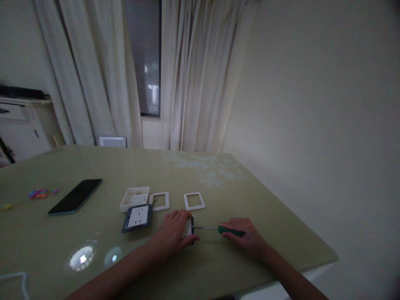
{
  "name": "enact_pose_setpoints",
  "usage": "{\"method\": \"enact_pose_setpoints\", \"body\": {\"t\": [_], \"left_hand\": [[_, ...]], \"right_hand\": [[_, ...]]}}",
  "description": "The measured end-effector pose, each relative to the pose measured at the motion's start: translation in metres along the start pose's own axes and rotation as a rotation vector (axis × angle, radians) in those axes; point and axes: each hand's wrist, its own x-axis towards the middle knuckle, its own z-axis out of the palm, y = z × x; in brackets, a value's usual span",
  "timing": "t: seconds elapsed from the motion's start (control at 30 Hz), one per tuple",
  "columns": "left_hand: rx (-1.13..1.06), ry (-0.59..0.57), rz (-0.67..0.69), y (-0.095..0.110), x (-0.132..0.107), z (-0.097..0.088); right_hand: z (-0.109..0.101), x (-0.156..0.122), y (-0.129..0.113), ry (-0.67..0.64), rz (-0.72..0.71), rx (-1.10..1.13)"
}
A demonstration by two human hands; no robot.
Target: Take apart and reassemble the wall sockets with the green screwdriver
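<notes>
My left hand (175, 231) is closed around a small white and dark wall socket module (188, 229), which is tipped on its side on the table. Much of the module is hidden by my fingers. In my right hand (245, 235) is a screwdriver (231, 231) with a green handle, held level. Its thin metal shaft reaches left, and the tip meets the module's dark side. Left of my left hand lies another socket (138, 216), with a white face and dark frame, leaning against a white back box (135, 197).
Two white cover frames (194, 201) lie beyond my hands, one beside the back box. A dark tablet (76, 196) rests further left, near small colourful pieces (39, 193). A white cable (14, 275) lies at the near left. The table edge (300, 273) runs close by my right forearm.
</notes>
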Motion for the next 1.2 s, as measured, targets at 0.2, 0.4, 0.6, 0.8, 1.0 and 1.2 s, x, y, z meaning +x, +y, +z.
{"method": "enact_pose_setpoints", "body": {"t": [0.2,0.4,0.6,0.8,1.0,1.2], "left_hand": [[-0.009,0.005,0.021,0.001,0.0,-0.003],[-0.098,-0.011,0.031,0.004,0.0,-0.007],[-0.132,-0.018,0.05,0.005,-0.003,-0.011],[-0.092,-0.003,0.103,0.006,-0.004,-0.009],[-0.069,0.0,0.099,0.003,0.0,-0.003],[-0.085,0.014,0.113,0.0,0.0,-0.001]], "right_hand": [[-0.005,0.004,-0.002,-0.005,-0.028,-0.023],[-0.045,0.036,-0.023,-0.171,-0.093,-0.137],[-0.081,0.084,-0.071,-0.421,-0.167,-0.374],[-0.086,0.131,-0.116,-0.562,-0.359,-0.518],[-0.078,0.167,-0.137,-0.707,-0.387,-0.655],[-0.078,0.178,-0.132,-0.736,-0.334,-0.568]]}}
